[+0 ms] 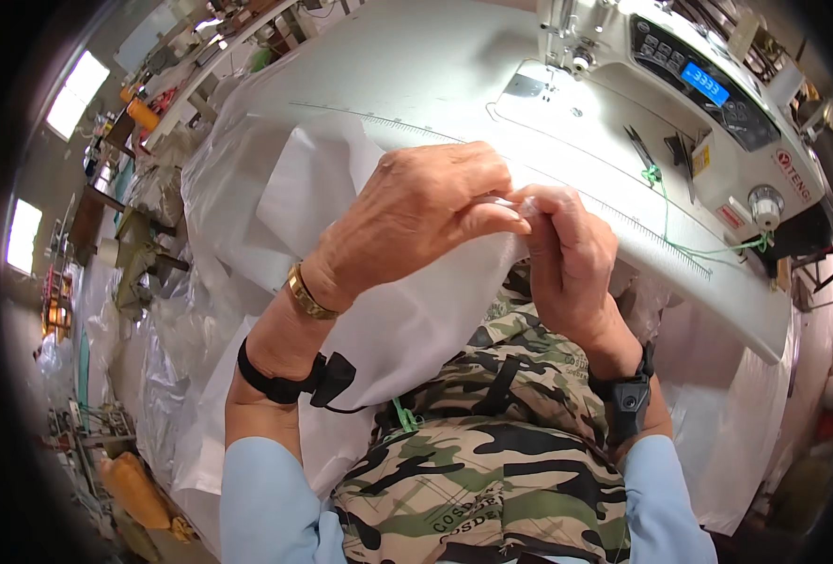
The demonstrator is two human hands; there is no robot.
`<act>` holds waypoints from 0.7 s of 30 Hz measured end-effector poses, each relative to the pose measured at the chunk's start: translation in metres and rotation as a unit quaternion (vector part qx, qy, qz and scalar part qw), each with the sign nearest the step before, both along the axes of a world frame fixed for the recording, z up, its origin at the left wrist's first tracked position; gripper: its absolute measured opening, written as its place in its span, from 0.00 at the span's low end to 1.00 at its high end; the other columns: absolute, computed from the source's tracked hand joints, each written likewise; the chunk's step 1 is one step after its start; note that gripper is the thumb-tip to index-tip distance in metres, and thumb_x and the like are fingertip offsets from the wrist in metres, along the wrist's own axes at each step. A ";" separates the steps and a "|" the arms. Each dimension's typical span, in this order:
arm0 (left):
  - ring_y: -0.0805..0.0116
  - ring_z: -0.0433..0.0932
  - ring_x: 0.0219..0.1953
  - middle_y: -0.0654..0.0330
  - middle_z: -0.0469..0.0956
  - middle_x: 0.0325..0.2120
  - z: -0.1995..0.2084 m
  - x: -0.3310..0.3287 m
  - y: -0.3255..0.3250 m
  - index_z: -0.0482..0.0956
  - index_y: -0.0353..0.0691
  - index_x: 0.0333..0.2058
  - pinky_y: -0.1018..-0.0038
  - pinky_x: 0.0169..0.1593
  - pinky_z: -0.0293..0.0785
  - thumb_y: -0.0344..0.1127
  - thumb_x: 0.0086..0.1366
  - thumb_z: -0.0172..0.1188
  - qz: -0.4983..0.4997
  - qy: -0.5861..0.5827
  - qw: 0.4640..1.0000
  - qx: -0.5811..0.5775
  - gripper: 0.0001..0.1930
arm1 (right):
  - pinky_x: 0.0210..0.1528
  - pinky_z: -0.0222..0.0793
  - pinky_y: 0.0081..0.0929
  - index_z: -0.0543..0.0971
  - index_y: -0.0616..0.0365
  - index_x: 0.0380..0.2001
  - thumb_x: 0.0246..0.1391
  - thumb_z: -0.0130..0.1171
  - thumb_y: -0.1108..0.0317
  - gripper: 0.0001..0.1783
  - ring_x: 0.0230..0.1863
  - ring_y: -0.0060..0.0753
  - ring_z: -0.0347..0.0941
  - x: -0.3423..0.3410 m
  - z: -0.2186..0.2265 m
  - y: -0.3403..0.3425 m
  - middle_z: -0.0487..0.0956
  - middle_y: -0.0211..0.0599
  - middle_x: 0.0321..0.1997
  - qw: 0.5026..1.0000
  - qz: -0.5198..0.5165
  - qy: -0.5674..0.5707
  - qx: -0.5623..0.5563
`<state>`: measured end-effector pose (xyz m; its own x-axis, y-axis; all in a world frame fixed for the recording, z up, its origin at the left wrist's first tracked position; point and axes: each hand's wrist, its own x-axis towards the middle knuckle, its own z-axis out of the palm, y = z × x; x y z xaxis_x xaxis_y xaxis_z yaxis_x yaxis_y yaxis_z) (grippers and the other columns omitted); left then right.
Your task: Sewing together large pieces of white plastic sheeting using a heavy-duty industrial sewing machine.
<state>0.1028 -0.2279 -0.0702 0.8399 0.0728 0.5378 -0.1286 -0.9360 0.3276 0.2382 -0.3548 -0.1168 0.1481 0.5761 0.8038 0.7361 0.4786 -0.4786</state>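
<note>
Tabletop (416, 70) spreads ahead of you; white cloth (407, 315) drapes over its near edge on the L & down onto your lap. Let edge & lap carry the wt so nothing drags on your fingertips.

Sewing machine (717, 122) sits toward the R end, set back from the near edge, needle well apart from your hands: good clearance for fingerwork.

L hand (416, 193), over the near edge, is closed, pinching cloth btwn thumb & fingers; R hand (572, 254), just in front of that edge, is curled & pinching right beside it. Go light & level w/ both, or it'll likely pucker.

Small scissors (637, 146) lie nr the machine; mind their green cord (708, 252) for snags.

Pinched fold (499, 199): smooth it flat, bit by bit. Can't tell how it's folded; fingers hide most.
</note>
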 end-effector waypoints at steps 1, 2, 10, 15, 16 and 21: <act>0.60 0.69 0.23 0.57 0.71 0.22 0.000 -0.001 0.003 0.76 0.34 0.33 0.69 0.29 0.66 0.44 0.60 0.64 -0.016 0.017 0.998 -0.054 0.17 | 0.30 0.70 0.33 0.74 0.64 0.36 0.53 0.56 0.82 0.07 0.27 0.45 0.75 0.001 0.000 0.001 0.77 0.43 0.30 1.000 -0.008 0.005 0.002; 0.65 0.64 0.18 0.58 0.67 0.19 -0.001 -0.001 0.004 0.75 0.32 0.30 0.72 0.24 0.62 0.41 0.61 0.64 -0.019 -0.006 0.998 -0.055 0.15 | 0.31 0.70 0.34 0.74 0.64 0.36 0.53 0.57 0.81 0.07 0.28 0.45 0.75 0.002 -0.001 0.003 0.77 0.43 0.30 1.000 -0.001 -0.003 0.004; 0.77 0.62 0.20 0.62 0.68 0.17 0.004 -0.012 0.010 0.80 0.30 0.32 0.76 0.24 0.59 0.31 0.62 0.64 -0.005 0.045 0.986 -0.160 0.08 | 0.33 0.69 0.36 0.74 0.66 0.37 0.57 0.56 0.75 0.06 0.30 0.49 0.74 0.001 -0.005 0.019 0.77 0.45 0.31 0.998 0.051 0.035 0.031; 0.81 0.68 0.23 0.64 0.75 0.21 0.014 -0.017 0.017 0.81 0.30 0.31 0.82 0.26 0.64 0.29 0.62 0.64 0.030 0.031 0.990 -0.133 0.06 | 0.36 0.69 0.30 0.74 0.64 0.44 0.64 0.52 0.66 0.12 0.29 0.37 0.71 0.001 -0.022 0.009 0.75 0.44 0.30 0.943 0.166 0.231 -0.171; 0.81 0.67 0.22 0.64 0.75 0.20 0.016 -0.015 0.016 0.81 0.30 0.31 0.82 0.26 0.63 0.28 0.61 0.65 0.035 0.006 0.990 -0.134 0.06 | 0.39 0.68 0.28 0.73 0.63 0.46 0.65 0.51 0.62 0.15 0.31 0.32 0.70 0.002 -0.039 0.017 0.75 0.41 0.31 0.936 0.222 0.239 -0.132; 0.82 0.66 0.21 0.66 0.73 0.19 0.034 -0.017 0.018 0.80 0.30 0.30 0.84 0.25 0.62 0.28 0.59 0.67 0.047 -0.057 0.996 -0.046 0.07 | 0.40 0.72 0.33 0.77 0.61 0.45 0.61 0.55 0.60 0.16 0.35 0.46 0.78 0.005 -0.089 0.013 0.81 0.46 0.34 0.942 0.210 0.172 -0.199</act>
<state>0.0859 -0.2099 -0.0363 0.7603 0.2013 0.6175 -0.0836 -0.9125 0.4004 0.2436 -0.3417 -0.2058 0.0531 0.8874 0.4579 0.2909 0.4249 -0.8572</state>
